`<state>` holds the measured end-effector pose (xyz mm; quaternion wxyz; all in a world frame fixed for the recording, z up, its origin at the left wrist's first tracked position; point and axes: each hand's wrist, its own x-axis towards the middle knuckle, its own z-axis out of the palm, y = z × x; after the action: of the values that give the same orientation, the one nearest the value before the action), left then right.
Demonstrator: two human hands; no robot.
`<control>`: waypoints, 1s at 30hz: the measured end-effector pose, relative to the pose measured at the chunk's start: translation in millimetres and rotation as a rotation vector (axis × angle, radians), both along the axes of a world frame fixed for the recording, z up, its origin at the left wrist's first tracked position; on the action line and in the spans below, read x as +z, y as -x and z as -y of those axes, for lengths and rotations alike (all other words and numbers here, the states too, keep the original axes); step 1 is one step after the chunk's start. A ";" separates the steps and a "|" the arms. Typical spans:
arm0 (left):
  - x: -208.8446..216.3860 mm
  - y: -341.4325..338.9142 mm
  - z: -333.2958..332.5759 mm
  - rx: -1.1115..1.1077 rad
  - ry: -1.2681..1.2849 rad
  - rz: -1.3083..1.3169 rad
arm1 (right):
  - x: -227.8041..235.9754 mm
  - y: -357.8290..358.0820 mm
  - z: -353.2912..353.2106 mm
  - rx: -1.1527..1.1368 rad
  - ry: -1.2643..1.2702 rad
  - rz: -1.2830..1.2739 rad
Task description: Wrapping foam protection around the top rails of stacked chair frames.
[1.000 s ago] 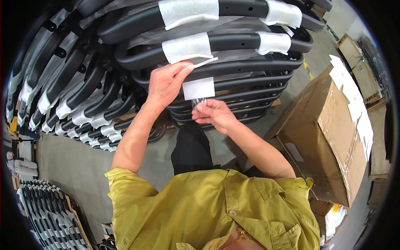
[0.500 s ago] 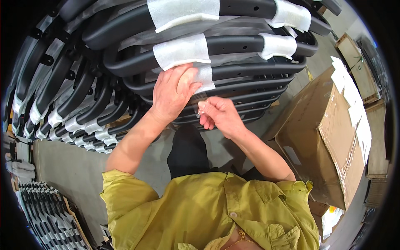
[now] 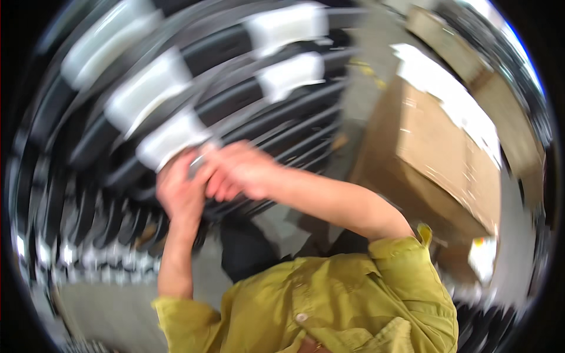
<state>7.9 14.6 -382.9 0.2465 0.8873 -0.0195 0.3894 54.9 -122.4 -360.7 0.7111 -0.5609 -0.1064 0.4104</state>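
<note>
Stacked black tubular metal frames [image 3: 220, 107] stand in front of me, their bars wrapped in places with white foam sheets. My left hand [image 3: 179, 188] grips the lower edge of one white foam wrap [image 3: 176, 138], its fingers curled and blurred. Close against it on the right, my right hand [image 3: 244, 170] has its fingers bent and the fingertips drawn together at the same wrap. A small shiny, greyish bit [image 3: 196, 165] shows between the two hands; motion blur hides what it is.
At the right stands a large brown cardboard box [image 3: 441, 153] with white sheets [image 3: 447, 88] along its top edge. Other cartons [image 3: 512, 123] sit behind it. More wrapped black frames [image 3: 100, 217] hang at the left. Yellow tape [image 3: 369, 70] marks the grey floor.
My view has swung, so the frames sit further left and the box nearer the middle. My right hand has moved left, up against my left hand at the foam wrap.
</note>
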 end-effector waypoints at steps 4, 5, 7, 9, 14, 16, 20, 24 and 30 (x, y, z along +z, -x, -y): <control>-13.2 -10.7 2.8 0.109 0.113 0.056 | 29.0 -4.3 72.0 0.199 0.154 0.382; -15.1 -11.8 -0.1 0.122 0.121 0.072 | 42.5 -5.2 99.6 0.228 0.212 0.498; -12.8 -12.3 8.2 0.169 0.130 0.052 | 56.1 -14.2 159.7 0.050 0.437 0.581; -9.0 -8.6 13.8 0.242 0.185 0.025 | 60.3 -37.3 222.0 -0.205 0.670 0.631; 0.3 -12.5 24.5 0.202 0.211 -0.061 | 27.6 -106.4 455.7 -0.894 1.517 0.750; -2.3 -11.5 17.5 0.223 0.140 -0.061 | 18.2 -103.0 510.1 -1.092 1.777 0.695; -7.3 1.5 -7.3 0.240 0.098 -0.025 | 8.1 -107.4 542.9 -1.190 2.073 0.305; -6.0 -15.1 10.4 0.187 0.040 -0.076 | -45.0 -81.9 711.3 -1.353 2.004 0.769; 1.7 -16.5 1.9 0.213 -0.142 0.050 | -63.9 -122.6 783.0 -1.182 1.498 0.413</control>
<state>24.3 12.7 -381.3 0.1396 0.8895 0.0410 0.4331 177.5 -905.4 -424.7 0.2291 -0.8914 0.3580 -0.1572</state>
